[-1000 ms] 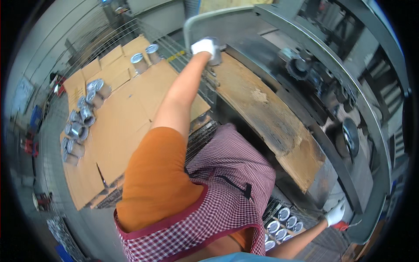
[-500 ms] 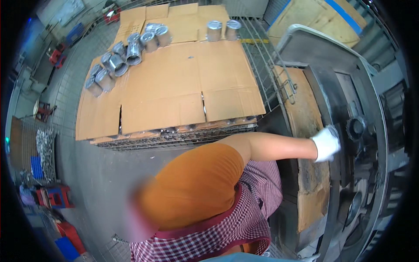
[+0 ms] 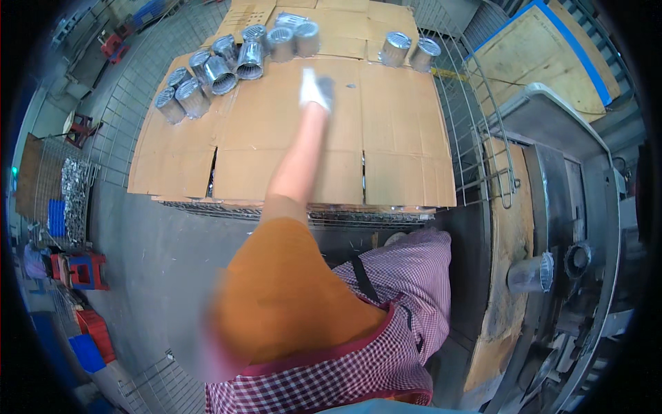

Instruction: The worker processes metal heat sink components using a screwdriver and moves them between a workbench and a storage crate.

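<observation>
My left hand [image 3: 316, 93], in a white glove, is stretched out over the cardboard sheet [image 3: 289, 155], just short of a cluster of shiny metal cylinders [image 3: 281, 45]. Motion smears its fingers, and I see no cylinder in it. Several of the cylinders stand upright; others, such as a ribbed cylinder [image 3: 219, 76], lie tipped with the open end toward me. Two more, including a cylinder [image 3: 396, 48], stand apart at the far right of the sheet. Beside the machine at the right lies a single metal cylinder [image 3: 529, 274]. My right hand is not in view.
A wire cage [image 3: 476, 131] borders the cardboard on the right. Past a stained cardboard strip [image 3: 507, 317] sits a dark machine bed with a round fixture [image 3: 578, 259] and a raised grey rim. Red and blue stools [image 3: 81, 271] stand on the left floor.
My left hand has swung from the machine at the right to over the cardboard. A metal cylinder now shows beside the machine, near where the hand was. The view has shifted somewhat.
</observation>
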Demonstrator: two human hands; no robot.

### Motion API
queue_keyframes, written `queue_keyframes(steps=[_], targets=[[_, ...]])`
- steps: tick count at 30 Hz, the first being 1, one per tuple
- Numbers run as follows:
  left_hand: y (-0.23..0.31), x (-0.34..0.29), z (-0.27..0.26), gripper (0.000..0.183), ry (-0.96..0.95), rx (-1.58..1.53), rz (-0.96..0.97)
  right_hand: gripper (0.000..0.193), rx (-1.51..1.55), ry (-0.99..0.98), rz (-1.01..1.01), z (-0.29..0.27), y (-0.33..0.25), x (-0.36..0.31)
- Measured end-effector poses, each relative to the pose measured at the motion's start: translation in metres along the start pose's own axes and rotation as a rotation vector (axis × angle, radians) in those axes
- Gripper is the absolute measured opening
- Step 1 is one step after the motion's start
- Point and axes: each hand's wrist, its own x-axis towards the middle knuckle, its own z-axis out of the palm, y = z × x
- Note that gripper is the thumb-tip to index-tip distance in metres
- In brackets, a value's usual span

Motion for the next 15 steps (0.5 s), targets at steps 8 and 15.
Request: queue_keyframes(steps=[8, 15], targets=[[0.187, 0.079, -0.069, 0.11, 0.176, -0.247, 0.003, 0.041, 0.026, -0.262, 0.021, -0.049, -0.032, 0.017], [0.212, 0.158, -0.069, 0.039, 0.044, -0.398, 0.048, 0.039, 0.09, -0.345, 0.159, -0.083, -0.08, -0.034]])
